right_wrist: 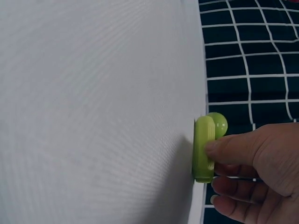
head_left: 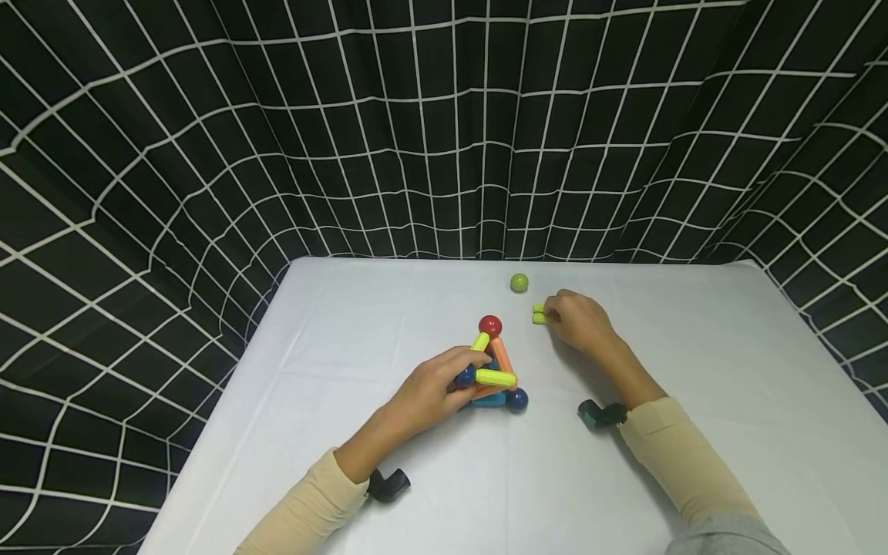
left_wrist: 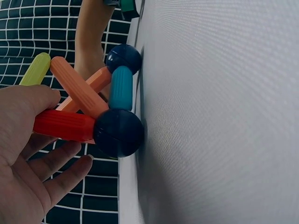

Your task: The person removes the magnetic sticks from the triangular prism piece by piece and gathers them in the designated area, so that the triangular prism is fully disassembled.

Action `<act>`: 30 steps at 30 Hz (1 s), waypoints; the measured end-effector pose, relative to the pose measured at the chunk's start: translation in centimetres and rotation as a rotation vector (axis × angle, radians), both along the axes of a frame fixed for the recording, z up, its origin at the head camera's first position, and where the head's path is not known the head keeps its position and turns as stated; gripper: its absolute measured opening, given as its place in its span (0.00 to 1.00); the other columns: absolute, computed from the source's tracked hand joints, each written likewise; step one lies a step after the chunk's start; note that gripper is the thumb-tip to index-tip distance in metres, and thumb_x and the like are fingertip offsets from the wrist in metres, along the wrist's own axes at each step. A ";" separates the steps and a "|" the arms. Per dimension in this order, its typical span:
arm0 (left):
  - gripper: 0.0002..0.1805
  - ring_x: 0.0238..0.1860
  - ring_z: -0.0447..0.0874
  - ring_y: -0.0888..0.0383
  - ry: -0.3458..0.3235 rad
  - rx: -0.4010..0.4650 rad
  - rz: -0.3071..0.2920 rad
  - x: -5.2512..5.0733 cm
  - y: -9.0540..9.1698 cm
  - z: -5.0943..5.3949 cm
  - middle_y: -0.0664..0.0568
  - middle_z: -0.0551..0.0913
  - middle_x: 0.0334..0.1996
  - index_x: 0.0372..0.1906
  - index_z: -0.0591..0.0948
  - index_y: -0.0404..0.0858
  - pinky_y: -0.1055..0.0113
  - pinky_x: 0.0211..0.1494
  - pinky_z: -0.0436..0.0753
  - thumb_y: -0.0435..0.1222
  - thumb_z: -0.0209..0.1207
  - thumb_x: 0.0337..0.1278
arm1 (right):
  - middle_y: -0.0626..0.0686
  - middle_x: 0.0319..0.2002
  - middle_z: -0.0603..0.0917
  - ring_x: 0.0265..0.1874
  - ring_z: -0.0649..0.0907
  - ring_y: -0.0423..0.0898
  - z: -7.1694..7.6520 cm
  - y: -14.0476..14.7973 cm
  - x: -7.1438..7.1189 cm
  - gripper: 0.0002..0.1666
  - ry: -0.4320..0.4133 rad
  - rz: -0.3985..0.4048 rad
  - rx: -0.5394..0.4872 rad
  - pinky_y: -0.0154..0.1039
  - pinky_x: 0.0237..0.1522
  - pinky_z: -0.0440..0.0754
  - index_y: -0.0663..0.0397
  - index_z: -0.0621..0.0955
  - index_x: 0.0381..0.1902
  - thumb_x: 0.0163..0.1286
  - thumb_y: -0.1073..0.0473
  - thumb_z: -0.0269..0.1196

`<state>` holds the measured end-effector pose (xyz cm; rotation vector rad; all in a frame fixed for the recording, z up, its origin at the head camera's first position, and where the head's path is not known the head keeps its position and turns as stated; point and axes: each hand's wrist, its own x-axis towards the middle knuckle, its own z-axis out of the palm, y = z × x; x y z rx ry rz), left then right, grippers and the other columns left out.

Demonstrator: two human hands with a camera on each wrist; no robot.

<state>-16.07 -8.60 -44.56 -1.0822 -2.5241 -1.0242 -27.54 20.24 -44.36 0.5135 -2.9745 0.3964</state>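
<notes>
My left hand (head_left: 433,385) grips a frame of rods and balls (head_left: 502,356) on the white table. A red ball (head_left: 489,326) tops it, and a dark blue ball (head_left: 516,400) sits low at its right corner. In the left wrist view the thumb and index finger are at a red rod (left_wrist: 65,125), while other fingers stick out. Orange rods (left_wrist: 79,86) and a teal rod (left_wrist: 121,88) join there. Further right, my right hand (head_left: 581,320) pinches at two yellow-green rods (head_left: 539,317) lying side by side. Its thumb presses one rod (right_wrist: 203,154) in the right wrist view.
A loose green ball (head_left: 519,283) lies near the table's far edge, beyond the rods. White cloth covers the table (head_left: 333,324). A black curtain with white grid lines (head_left: 444,154) stands behind and at the sides. Dark devices (head_left: 390,486) are strapped to both wrists.
</notes>
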 end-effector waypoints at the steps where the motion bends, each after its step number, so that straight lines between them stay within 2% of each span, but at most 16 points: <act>1: 0.21 0.55 0.78 0.62 0.000 0.001 0.001 0.0 0.0 0.0 0.55 0.81 0.56 0.57 0.79 0.43 0.67 0.59 0.78 0.34 0.69 0.60 | 0.56 0.33 0.83 0.34 0.83 0.53 0.0 0.0 0.0 0.08 0.000 0.001 0.000 0.50 0.41 0.81 0.62 0.87 0.40 0.61 0.70 0.69; 13: 0.21 0.57 0.78 0.62 -0.013 -0.003 0.008 0.2 0.0 0.1 0.54 0.81 0.56 0.58 0.79 0.44 0.67 0.61 0.77 0.34 0.69 0.60 | 0.57 0.34 0.84 0.34 0.83 0.54 0.1 0.0 -0.1 0.09 0.009 -0.011 0.006 0.50 0.41 0.81 0.63 0.87 0.41 0.62 0.69 0.69; 23: 0.21 0.57 0.78 0.62 -0.013 0.002 -0.001 0.1 0.1 0.1 0.54 0.81 0.56 0.58 0.79 0.44 0.67 0.61 0.77 0.35 0.69 0.61 | 0.57 0.34 0.83 0.32 0.82 0.53 -0.3 0.5 -0.3 0.10 0.028 -0.006 0.005 0.51 0.40 0.81 0.63 0.87 0.41 0.61 0.69 0.70; 27: 0.20 0.56 0.78 0.62 -0.018 0.000 -0.003 0.1 0.1 0.1 0.54 0.81 0.56 0.58 0.79 0.42 0.67 0.60 0.77 0.35 0.68 0.61 | 0.58 0.37 0.84 0.36 0.82 0.55 0.4 0.1 0.4 0.10 0.013 0.030 -0.062 0.54 0.42 0.81 0.62 0.86 0.42 0.62 0.67 0.70; 30: 0.20 0.56 0.78 0.62 -0.017 0.005 0.000 0.1 0.1 0.1 0.54 0.81 0.56 0.58 0.79 0.42 0.67 0.60 0.77 0.35 0.69 0.61 | 0.55 0.37 0.85 0.36 0.81 0.52 1.8 -0.9 1.5 0.07 -0.033 0.081 -0.163 0.50 0.40 0.81 0.60 0.87 0.41 0.65 0.64 0.69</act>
